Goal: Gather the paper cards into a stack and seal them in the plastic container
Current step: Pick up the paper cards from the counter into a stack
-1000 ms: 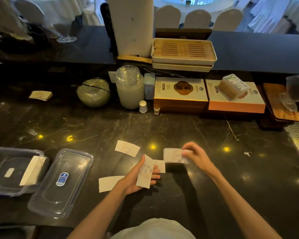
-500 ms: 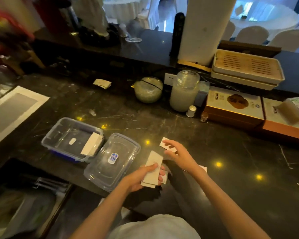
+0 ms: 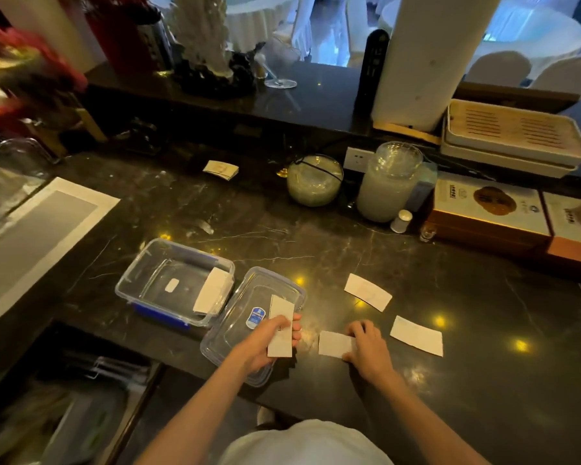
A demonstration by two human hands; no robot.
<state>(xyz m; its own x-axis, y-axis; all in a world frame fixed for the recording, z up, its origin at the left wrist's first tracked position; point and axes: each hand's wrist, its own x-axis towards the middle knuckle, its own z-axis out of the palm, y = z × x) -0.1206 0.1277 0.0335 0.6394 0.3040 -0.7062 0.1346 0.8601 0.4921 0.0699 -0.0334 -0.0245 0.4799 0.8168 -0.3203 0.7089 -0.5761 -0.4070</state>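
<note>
My left hand (image 3: 269, 340) grips a small stack of white paper cards (image 3: 280, 325), held upright over the clear lid (image 3: 239, 350) that lies on the dark marble counter. My right hand (image 3: 366, 344) rests with its fingers on a single card (image 3: 332, 344) lying flat on the counter. Two more cards lie loose: one (image 3: 368, 292) further back, one (image 3: 416, 335) to the right of my right hand. The clear plastic container (image 3: 155, 263) stands open left of the lid, with some cards (image 3: 212, 290) leaning against its right wall.
Another small card pile (image 3: 221, 170) lies far back on the counter. A round glass bowl (image 3: 315, 179), a big lidded jar (image 3: 388, 182), boxes (image 3: 490, 209) and stacked trays (image 3: 514, 135) line the back right. A grey mat (image 3: 37, 243) lies at the left.
The view swung left. My left hand with its card stack moved over the lid. My right hand dropped from the back card onto a card near the counter's front edge.
</note>
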